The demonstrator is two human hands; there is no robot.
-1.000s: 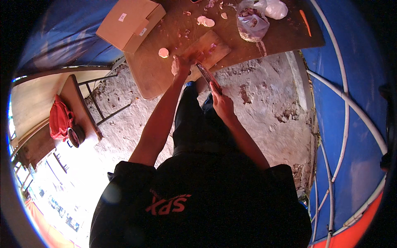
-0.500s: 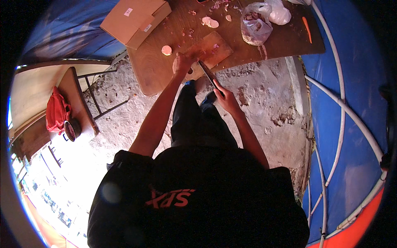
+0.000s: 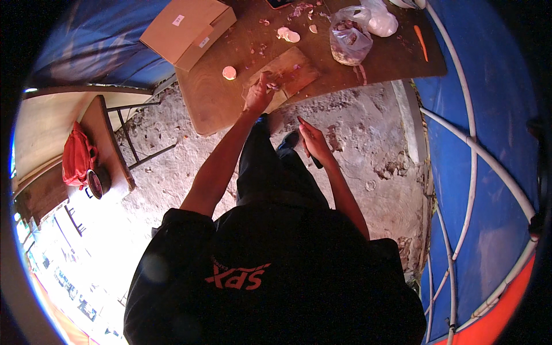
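Observation:
My left hand [image 3: 260, 96] is over the near left part of the wooden cutting board [image 3: 296, 69], fingers pinched around a small pinkish-purple piece [image 3: 272, 87], perhaps shallot or onion. My right hand [image 3: 312, 140] is off the board, out past the table's near edge. It is closed around a knife [image 3: 317, 163], whose dark end shows below the hand; the rest is mostly hidden by the hand. Small purplish scraps lie on the board. To its left sits a round pale piece [image 3: 229, 73] on the table.
The brown table [image 3: 207, 109] carries a cardboard box [image 3: 187, 29], pale slices [image 3: 288, 35], a clear bag of reddish-brown bulbs [image 3: 349, 43], a white bag [image 3: 382, 18] and a long thin orange thing [image 3: 421, 43]. A red bag [image 3: 79, 155] is at left, poles at right.
My right hand has drawn back toward me from the board, and the knife has swung from pointing at the board to pointing down. My left hand has shifted slightly right.

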